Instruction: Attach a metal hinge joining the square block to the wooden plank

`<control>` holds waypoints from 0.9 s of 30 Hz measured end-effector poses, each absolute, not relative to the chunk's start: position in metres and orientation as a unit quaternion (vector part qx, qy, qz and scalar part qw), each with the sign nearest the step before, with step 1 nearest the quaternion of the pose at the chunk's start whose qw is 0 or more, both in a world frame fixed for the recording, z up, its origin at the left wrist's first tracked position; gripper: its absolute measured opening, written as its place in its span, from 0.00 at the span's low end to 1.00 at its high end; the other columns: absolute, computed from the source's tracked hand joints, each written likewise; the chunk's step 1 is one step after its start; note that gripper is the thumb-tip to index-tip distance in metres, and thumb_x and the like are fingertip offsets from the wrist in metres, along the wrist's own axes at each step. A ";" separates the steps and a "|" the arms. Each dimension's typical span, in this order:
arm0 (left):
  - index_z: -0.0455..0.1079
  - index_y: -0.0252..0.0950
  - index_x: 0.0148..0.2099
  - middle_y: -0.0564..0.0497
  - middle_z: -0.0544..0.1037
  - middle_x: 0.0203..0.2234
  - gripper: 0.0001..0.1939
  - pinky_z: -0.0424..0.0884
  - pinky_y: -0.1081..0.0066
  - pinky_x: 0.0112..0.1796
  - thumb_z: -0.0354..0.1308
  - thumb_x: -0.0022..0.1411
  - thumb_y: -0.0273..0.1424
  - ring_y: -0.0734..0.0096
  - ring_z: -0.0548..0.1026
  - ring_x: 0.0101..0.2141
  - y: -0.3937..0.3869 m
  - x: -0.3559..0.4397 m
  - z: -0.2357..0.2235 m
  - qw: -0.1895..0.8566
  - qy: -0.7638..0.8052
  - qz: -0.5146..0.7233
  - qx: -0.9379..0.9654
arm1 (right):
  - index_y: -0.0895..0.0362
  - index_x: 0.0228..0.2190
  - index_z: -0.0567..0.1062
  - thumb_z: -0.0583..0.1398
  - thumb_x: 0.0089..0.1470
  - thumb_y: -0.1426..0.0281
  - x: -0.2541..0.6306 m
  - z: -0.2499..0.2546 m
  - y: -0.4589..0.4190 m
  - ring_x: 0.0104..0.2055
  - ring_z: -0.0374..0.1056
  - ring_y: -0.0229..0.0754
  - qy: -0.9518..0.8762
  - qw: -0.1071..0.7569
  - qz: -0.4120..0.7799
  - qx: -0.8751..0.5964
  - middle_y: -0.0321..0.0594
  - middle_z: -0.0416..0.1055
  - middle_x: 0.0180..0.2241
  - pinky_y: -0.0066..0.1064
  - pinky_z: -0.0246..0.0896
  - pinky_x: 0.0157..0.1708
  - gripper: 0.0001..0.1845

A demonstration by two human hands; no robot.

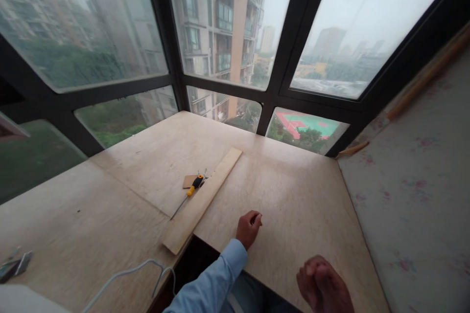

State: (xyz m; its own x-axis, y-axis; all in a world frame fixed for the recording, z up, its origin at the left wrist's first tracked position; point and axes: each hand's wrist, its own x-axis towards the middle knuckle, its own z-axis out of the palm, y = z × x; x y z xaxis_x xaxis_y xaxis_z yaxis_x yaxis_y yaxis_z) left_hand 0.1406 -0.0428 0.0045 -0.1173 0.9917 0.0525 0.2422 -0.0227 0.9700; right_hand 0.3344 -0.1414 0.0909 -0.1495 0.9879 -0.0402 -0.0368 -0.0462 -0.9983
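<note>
Curling right hand (323, 283): nearest, at two o'clock; narrow, fingers bent in, nothing seen in it, though the palm is hidden.
Left hand (249, 230): twelve o'clock, past the light-blue sleeve (209, 281); loosely closed, thumb near the fingers, no object visible.
White, looping cord (125, 270): ten o'clock, running to the dark gap (200, 252) in the pale wooden tabletop (293, 195). An arm sweeping left could snag it.
Long, flat, light wooden plank (205, 200): eleven o'clock, slanting away, its near end just beside the gap. A sideways knock might tip that end in.
Yellow-and-black screwdriver with a thin metal shaft (194, 185): eleven o'clock, along the plank's left side. Round-handled, it could roll if the plank were shoved.
Small, flat brown square (189, 181): just left of the screwdriver's handle; the tiny pieces around there are too small to identify and could scatter if bumped.
Dark-framed windows (227, 24): twelve o'clock, farthest, beyond the tabletop.
</note>
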 end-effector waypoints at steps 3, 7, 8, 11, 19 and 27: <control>0.74 0.34 0.35 0.48 0.78 0.26 0.18 0.68 0.72 0.31 0.49 0.65 0.40 0.69 0.74 0.28 -0.057 0.102 0.015 0.354 0.616 0.504 0.491 | 0.55 0.23 0.70 0.60 0.49 0.41 0.339 0.061 -0.110 0.14 0.51 0.33 -0.435 0.470 0.528 -0.558 0.32 0.59 0.12 0.26 0.44 0.13 0.29; 0.75 0.35 0.42 0.45 0.80 0.34 0.15 0.71 0.68 0.37 0.50 0.64 0.36 0.64 0.76 0.35 -0.078 0.037 0.025 0.205 0.731 0.470 0.450 | 0.59 0.25 0.74 0.68 0.30 0.39 0.359 0.021 -0.087 0.21 0.64 0.38 -0.418 0.441 0.462 -0.646 0.38 0.69 0.20 0.30 0.62 0.21 0.35; 0.74 0.36 0.43 0.44 0.79 0.36 0.14 0.71 0.66 0.41 0.50 0.63 0.34 0.62 0.76 0.38 -0.082 0.021 0.026 0.153 0.760 0.443 0.450 | 0.59 0.26 0.74 0.68 0.30 0.40 0.363 0.014 -0.084 0.22 0.65 0.39 -0.420 0.436 0.452 -0.655 0.38 0.70 0.20 0.30 0.64 0.23 0.35; 0.71 0.34 0.50 0.40 0.78 0.43 0.16 0.65 0.59 0.53 0.53 0.61 0.31 0.56 0.73 0.47 -0.093 -0.019 0.021 0.029 0.795 0.360 0.487 | 0.59 0.28 0.74 0.67 0.34 0.40 0.366 -0.001 -0.080 0.21 0.64 0.38 -0.436 0.416 0.434 -0.670 0.37 0.70 0.20 0.30 0.63 0.21 0.35; 0.60 0.31 0.61 0.33 0.72 0.52 0.37 0.64 0.51 0.54 0.66 0.52 0.40 0.44 0.69 0.54 -0.106 -0.051 -0.011 -0.053 0.795 0.267 0.542 | 0.58 0.29 0.73 0.59 0.42 0.36 0.358 -0.010 -0.083 0.21 0.64 0.38 -0.452 0.398 0.378 -0.703 0.38 0.71 0.23 0.29 0.63 0.19 0.36; 0.60 0.32 0.62 0.35 0.71 0.55 0.43 0.64 0.53 0.53 0.71 0.46 0.38 0.44 0.68 0.54 -0.106 -0.055 0.001 0.038 0.817 0.234 0.526 | 0.58 0.27 0.74 0.57 0.43 0.35 0.358 -0.006 -0.084 0.21 0.64 0.39 -0.482 0.377 0.341 -0.714 0.38 0.71 0.21 0.31 0.64 0.20 0.37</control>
